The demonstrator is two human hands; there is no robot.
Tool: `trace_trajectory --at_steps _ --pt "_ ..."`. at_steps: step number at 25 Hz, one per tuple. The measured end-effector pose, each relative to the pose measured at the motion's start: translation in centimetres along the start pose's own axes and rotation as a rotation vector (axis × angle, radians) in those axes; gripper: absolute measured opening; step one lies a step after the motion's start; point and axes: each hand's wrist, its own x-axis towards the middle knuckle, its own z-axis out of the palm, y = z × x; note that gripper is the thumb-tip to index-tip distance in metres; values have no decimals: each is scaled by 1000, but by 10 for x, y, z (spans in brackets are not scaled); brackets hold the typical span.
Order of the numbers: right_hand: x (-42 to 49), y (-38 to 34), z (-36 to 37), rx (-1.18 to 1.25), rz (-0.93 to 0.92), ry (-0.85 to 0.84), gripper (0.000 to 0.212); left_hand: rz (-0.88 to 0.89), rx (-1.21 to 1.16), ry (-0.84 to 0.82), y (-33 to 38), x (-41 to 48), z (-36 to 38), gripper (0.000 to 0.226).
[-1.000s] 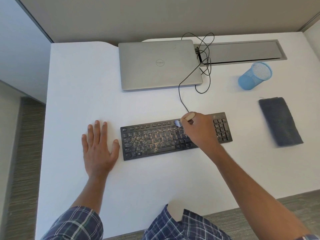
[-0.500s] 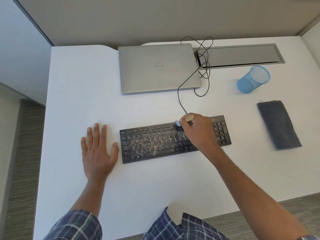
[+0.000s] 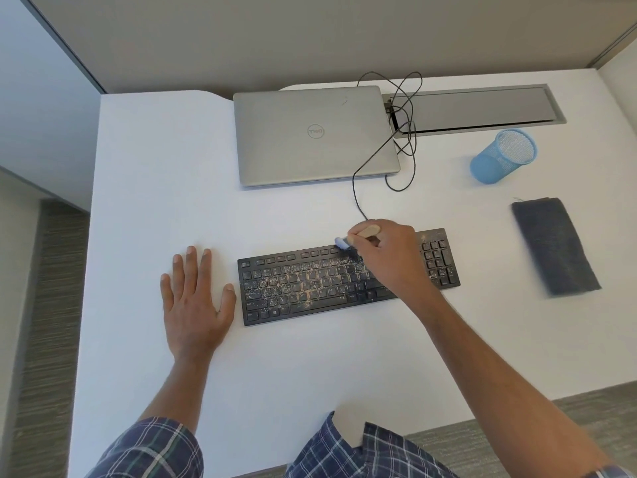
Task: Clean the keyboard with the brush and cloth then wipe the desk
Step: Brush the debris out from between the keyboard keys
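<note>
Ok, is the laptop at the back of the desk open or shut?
Shut. The laptop lies flat with its silver lid down and the logo facing up, and no screen or keys are showing.

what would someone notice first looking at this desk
The black keyboard in the middle of the white desk, keys speckled with tan crumbs, catches the eye first. The right hand grips a wooden-handled brush at its top row, while the left hand lies flat on the desk just left of it. A grey cloth lies at the right.
</note>
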Motion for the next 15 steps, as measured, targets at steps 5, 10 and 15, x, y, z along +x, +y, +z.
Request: trace_trajectory --at_steps 5,10,15 --pt "3 18 -4 1 66 -27 9 -3 0 -4 -1 0 0 77" --pt "-1 37 -29 -14 156 56 10 2 -5 2 0 0 0 78" --pt "-5 25 -28 41 132 130 10 -2 -5 1 0 0 0 78"
